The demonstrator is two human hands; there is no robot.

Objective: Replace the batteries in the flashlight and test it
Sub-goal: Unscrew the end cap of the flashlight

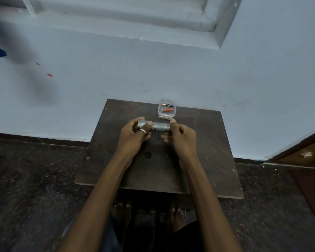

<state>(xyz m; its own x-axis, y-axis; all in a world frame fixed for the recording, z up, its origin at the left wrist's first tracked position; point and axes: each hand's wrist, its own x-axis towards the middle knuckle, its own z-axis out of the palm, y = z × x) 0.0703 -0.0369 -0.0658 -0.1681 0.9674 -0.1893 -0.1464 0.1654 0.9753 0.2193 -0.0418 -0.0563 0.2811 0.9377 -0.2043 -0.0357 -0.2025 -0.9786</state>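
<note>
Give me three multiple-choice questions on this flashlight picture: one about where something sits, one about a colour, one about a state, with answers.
1. Where is the clear container?
A) at the table's far edge, beyond the flashlight
B) on the floor
C) on a shelf

2. What colour is the flashlight's body?
A) red
B) silver
C) green

3. How is the flashlight held?
A) lying untouched
B) by one hand only
C) by both hands, one at each end

Answers:
1 A: the container sits on the table behind the hands.
2 B: the barrel is silvery metal.
3 C: the left hand and the right hand each grip an end.
</note>
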